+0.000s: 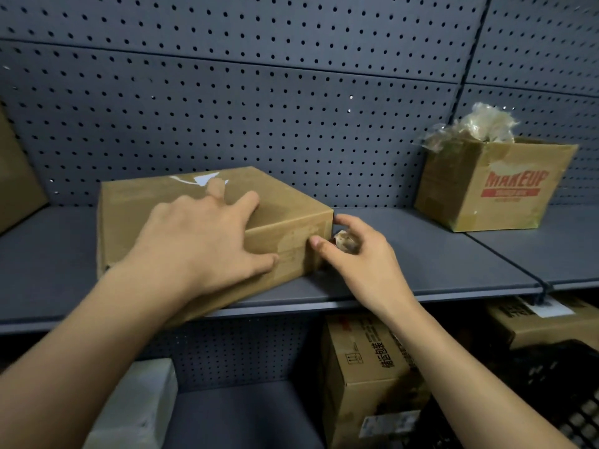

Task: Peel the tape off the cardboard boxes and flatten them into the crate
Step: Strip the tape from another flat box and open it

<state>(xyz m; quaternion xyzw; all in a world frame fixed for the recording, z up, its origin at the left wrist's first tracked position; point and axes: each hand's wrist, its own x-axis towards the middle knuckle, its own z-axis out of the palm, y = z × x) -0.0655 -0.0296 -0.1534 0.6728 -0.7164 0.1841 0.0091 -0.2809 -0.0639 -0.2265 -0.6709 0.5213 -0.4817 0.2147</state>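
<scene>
We're early on here: our left grip [201,234] spread flat atop the box [285,202] on the shelf [421,254], right grip [359,254] at the box's right corner pinching a wad of peeled tape [346,243], but the box looks unflattened and the crate [564,390] sits below, right of it.

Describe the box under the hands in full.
The box is brown cardboard, low, wide, closed, lying skewed on the grey shelf. White label scraps mark its top; tape residue patches its near side. The left hand presses its top; the right hand, holding a tape wad, touches its right corner.
</scene>
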